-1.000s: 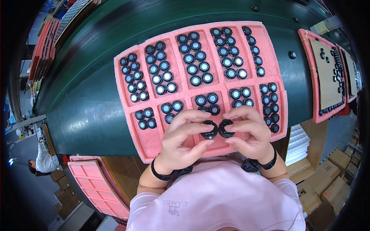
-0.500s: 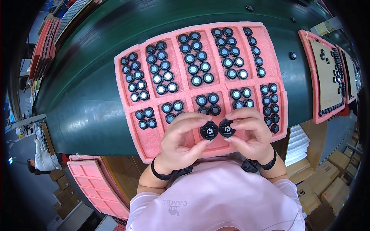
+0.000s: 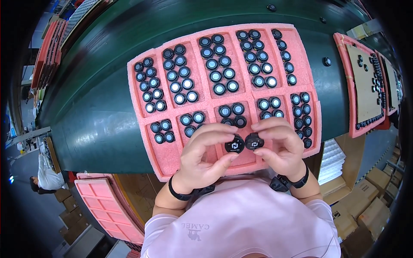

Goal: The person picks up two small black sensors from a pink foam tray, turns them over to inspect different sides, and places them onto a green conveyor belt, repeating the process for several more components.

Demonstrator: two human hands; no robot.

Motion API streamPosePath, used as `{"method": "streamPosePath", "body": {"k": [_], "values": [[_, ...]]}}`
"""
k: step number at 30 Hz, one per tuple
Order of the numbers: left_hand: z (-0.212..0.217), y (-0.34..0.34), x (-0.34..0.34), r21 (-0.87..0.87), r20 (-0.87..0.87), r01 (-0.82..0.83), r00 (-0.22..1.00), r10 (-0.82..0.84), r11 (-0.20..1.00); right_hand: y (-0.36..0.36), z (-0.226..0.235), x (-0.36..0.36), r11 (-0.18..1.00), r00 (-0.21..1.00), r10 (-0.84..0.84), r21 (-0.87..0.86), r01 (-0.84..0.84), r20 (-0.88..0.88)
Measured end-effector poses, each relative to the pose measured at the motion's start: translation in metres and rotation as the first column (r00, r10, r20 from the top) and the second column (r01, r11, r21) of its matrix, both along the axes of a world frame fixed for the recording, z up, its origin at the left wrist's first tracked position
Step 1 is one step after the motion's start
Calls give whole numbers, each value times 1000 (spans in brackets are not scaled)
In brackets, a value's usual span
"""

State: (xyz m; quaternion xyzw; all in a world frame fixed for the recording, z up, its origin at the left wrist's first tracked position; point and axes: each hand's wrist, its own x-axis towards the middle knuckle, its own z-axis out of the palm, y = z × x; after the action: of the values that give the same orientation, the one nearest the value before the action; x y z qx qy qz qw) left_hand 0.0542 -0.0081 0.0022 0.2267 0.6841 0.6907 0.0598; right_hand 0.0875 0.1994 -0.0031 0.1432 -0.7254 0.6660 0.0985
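Green table [image 3: 103, 120] spans the frame. Two black discs [image 3: 234, 145] sit side by side at centre, one in the left hand [image 3: 206, 155], one in the right hand [image 3: 282, 150], each grip narrowed to disc width between thumb and fingers. Beneath, one pink tray [image 3: 163, 159]; three loose pieces [image 3: 327, 61] lie toward upper right.

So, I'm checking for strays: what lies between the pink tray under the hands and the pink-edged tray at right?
The head view shows one black round piece on the green surface between the pink tray and the pink-edged tray.
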Motion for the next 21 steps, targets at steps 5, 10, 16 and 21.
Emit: {"method": "streamPosePath", "body": {"k": [5,10,16,21], "values": [[3,-2,-4,-127,-4,37,999,-37,991,0,-4,1,998,988,17,-57,-8,154],[-2,-6,-7,-143,-70,91,992,-102,985,-2,-8,2,950,967,129,-307,-58,218],[-8,-6,-1,-37,127,109,986,-104,993,4,-2,0,996,993,74,35,-77,95],[-6,0,-2,14,125,74,989,-75,997,0,8,-2,986,999,0,164,-8,45]]}}
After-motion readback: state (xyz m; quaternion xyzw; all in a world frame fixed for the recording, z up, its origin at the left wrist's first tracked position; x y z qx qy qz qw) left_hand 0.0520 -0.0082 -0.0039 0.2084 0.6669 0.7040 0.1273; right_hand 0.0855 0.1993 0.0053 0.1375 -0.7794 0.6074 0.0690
